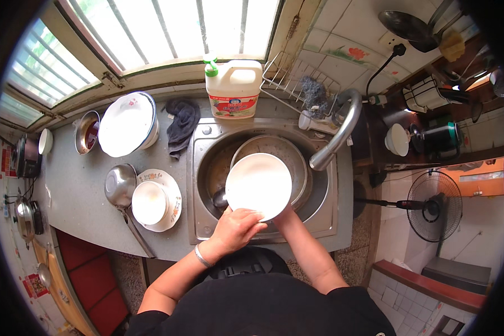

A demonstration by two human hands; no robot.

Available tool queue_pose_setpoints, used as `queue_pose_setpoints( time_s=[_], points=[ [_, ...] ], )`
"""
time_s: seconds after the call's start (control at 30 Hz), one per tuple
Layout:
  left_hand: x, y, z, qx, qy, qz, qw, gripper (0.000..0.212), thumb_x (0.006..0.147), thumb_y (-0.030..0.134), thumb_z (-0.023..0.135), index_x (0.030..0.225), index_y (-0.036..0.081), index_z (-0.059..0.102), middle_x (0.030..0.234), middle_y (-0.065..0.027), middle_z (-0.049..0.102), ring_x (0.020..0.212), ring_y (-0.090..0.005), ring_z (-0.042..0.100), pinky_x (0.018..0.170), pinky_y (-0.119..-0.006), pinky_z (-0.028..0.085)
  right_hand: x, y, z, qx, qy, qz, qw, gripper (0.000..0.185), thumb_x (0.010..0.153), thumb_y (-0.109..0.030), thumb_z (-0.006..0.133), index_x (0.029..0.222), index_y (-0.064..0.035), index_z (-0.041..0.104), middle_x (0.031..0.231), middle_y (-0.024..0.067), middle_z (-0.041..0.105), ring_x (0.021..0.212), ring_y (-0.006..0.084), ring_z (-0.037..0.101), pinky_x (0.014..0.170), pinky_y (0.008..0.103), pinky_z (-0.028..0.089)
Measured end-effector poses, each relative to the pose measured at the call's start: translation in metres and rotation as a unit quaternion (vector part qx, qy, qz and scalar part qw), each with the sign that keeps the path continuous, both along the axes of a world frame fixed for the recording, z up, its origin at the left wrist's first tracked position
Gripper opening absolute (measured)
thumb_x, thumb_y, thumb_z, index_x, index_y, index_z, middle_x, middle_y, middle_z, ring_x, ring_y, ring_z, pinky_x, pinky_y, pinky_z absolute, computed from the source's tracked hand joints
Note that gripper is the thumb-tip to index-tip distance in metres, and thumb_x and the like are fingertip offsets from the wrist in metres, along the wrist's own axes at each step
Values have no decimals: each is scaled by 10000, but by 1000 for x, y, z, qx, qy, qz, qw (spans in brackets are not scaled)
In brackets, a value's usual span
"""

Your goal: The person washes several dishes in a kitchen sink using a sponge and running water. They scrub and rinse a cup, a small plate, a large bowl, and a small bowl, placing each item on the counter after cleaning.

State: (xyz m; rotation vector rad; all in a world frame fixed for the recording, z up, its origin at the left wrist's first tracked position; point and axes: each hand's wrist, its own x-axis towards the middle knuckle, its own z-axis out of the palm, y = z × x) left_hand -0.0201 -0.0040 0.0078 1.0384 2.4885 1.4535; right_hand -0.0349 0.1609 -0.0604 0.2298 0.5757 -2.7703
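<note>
A white bowl [258, 185] is held over the stainless steel sink [199, 176]. My left hand [235, 229] grips its near edge, thumb and fingers at the rim. My right hand [284, 215] is at the bowl's lower right, mostly hidden behind it, so its fingers do not show. Beneath the bowl, a round metal basin [292, 153] sits in the sink. A dark rounded utensil end [219, 197] shows at the bowl's left. The curved faucet [340, 134] reaches over the sink's right side.
Left of the sink are a metal ladle [121, 185], a small bowl [149, 202] on a floral plate [174, 197], a dark cloth [182, 126], a large white dish [126, 124] and a metal bowl [87, 132]. Behind stand a white jug [234, 90] and a wire rack [283, 84].
</note>
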Motion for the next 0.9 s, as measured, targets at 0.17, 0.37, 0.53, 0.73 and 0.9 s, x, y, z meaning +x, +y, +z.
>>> queue_pose_setpoints(
  time_s=[0.17, 0.37, 0.53, 0.73, 0.9],
  points=[
    [0, 4, -8, 124, -155, 278, 940, 520, 884, 226, 607, 1292, -38, 422, 1174, -148, 536, 1030, -243, 551, 836, -321, 477, 1, -3, -8, 50, 10, -33, 998, 640, 954, -544, 290, 1343, -47, 391, 1280, 136, 506, 1154, 265, 518, 988, 409, 427],
    [-10, -3, -35, 300, -686, 98, 656, 468, 778, 54, 573, 1221, -40, 456, 1086, -153, 593, 949, -292, 628, 746, -425, 569, -3, -5, -12, -100, -20, -29, 994, 631, 955, -543, 297, 1329, -50, 423, 1258, 109, 533, 1143, 233, 528, 991, 373, 419],
    [-12, -12, -48, 300, -689, 125, 648, 548, 677, -28, 488, 1221, -57, 420, 1054, -184, 575, 867, -342, 639, 657, -467, 587, 6, 4, -5, 7, -139, 7, 990, 593, 924, -555, 391, 1231, -72, 544, 1181, 108, 602, 1051, 222, 589, 917, 370, 472],
    [-13, -28, -49, 252, -673, 112, 687, 608, 633, -27, 481, 1237, -55, 418, 1067, -190, 568, 866, -352, 637, 651, -457, 588, 20, 0, -20, 68, -166, 49, 983, 561, 921, -558, 395, 1240, -117, 537, 1197, 60, 592, 1067, 193, 580, 904, 345, 470],
    [-19, -38, -51, 292, -623, 108, 717, 584, 631, -15, 471, 1212, -56, 448, 1056, -171, 583, 881, -316, 639, 702, -415, 578, 23, 16, -5, 238, -223, 135, 936, 642, 904, -607, 388, 1221, -68, 536, 1180, 109, 585, 1035, 190, 592, 855, 340, 492]
  ],
)
